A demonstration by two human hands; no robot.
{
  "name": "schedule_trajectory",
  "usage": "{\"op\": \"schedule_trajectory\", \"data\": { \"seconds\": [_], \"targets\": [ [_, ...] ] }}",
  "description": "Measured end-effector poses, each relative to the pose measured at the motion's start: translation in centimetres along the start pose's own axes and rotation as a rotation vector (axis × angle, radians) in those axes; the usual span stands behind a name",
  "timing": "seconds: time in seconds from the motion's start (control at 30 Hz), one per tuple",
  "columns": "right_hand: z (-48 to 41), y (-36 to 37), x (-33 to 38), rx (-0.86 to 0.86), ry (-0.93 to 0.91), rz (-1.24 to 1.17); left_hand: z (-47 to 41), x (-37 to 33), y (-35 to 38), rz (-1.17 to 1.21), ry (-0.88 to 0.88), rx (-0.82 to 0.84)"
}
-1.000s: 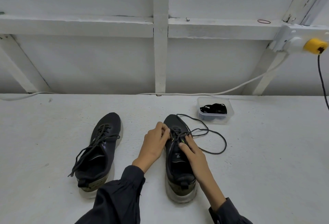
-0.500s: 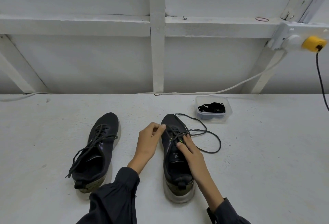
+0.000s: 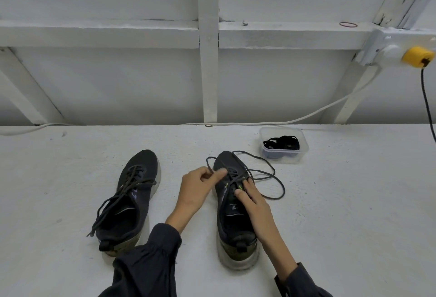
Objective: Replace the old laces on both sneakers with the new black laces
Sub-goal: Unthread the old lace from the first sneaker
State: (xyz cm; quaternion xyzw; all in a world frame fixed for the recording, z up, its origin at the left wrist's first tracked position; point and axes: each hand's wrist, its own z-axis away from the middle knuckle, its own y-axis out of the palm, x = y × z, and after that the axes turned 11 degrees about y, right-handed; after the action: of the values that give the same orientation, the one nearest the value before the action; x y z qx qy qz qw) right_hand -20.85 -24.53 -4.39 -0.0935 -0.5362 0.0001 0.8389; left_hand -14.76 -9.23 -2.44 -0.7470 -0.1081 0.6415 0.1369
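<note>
Two dark sneakers stand on the white surface, toes pointing away from me. The left sneaker [image 3: 132,200] still carries its old lace, untied and trailing. The right sneaker [image 3: 232,216] has its old grey lace [image 3: 266,178] partly pulled out and looping off to the right. My left hand [image 3: 197,190] pinches a strand of that lace just left of the toe area. My right hand [image 3: 253,200] rests on the tongue, fingers on the eyelets. New black laces [image 3: 283,143] lie bundled in a clear plastic tub [image 3: 304,152] beyond the right sneaker.
A white framed wall rises behind the surface. A white cable [image 3: 306,117] runs along its base to a socket with a yellow plug [image 3: 417,57] at the upper right; a black cord [image 3: 427,98] hangs from it.
My left hand has drawn a strand of the old lace out leftward from the right sneaker; a new loop stands over the toe. My right hand has stayed on the tongue.
</note>
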Motion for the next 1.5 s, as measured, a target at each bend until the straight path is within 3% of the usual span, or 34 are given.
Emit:
{"op": "schedule_trajectory", "data": {
  "seconds": [0.07, 0.13, 0.3, 0.5, 0.57, 0.7, 0.77, 0.9, 0.97, 1.03, 1.23, 1.5],
  "targets": [
    [0.0, 0.0, 0.0, 0.000, -0.003, -0.002, 0.3, 0.3, 0.5, 0.004, 0.018, 0.093],
    [0.0, 0.0, 0.1, 0.005, 0.001, -0.004, 0.1, 0.5, 0.5, -0.017, 0.044, 0.071],
    [0.1, -0.1, 0.0, 0.005, 0.012, -0.005, -1.1, 0.2, -1.2, 0.056, 0.023, -0.292],
    [0.2, -0.1, 0.2, 0.000, 0.002, 0.021, 0.3, 0.7, 0.4, 0.065, -0.035, 0.054],
    [0.2, -0.1, 0.3, 0.002, 0.003, 0.019, 0.5, 1.1, 1.0, 0.026, -0.003, 0.083],
    [0.2, -0.1, 0.2, 0.006, 0.012, 0.015, -0.4, 0.6, -0.1, 0.045, 0.035, -0.255],
    [0.3, -0.1, 0.2, 0.007, 0.011, 0.019, -0.6, 0.4, -0.7, 0.062, 0.047, -0.326],
    [0.3, 0.0, 0.2, 0.003, 0.009, 0.023, 0.1, 1.0, 0.3, 0.094, -0.039, -0.121],
    [0.2, 0.0, 0.3, 0.000, 0.003, 0.019, 0.8, 1.5, 1.2, 0.077, -0.013, 0.003],
    [0.2, 0.0, 0.4, 0.001, 0.003, 0.013, 0.8, 1.7, 1.5, 0.026, 0.042, 0.017],
    [0.3, 0.0, 0.2, 0.003, 0.020, -0.020, -0.2, 0.3, -0.6, 0.071, 0.097, -0.370],
    [0.1, 0.1, 0.2, -0.010, 0.008, 0.003, 1.2, 1.4, 1.5, 0.078, 0.024, -0.001]
  ]
}}
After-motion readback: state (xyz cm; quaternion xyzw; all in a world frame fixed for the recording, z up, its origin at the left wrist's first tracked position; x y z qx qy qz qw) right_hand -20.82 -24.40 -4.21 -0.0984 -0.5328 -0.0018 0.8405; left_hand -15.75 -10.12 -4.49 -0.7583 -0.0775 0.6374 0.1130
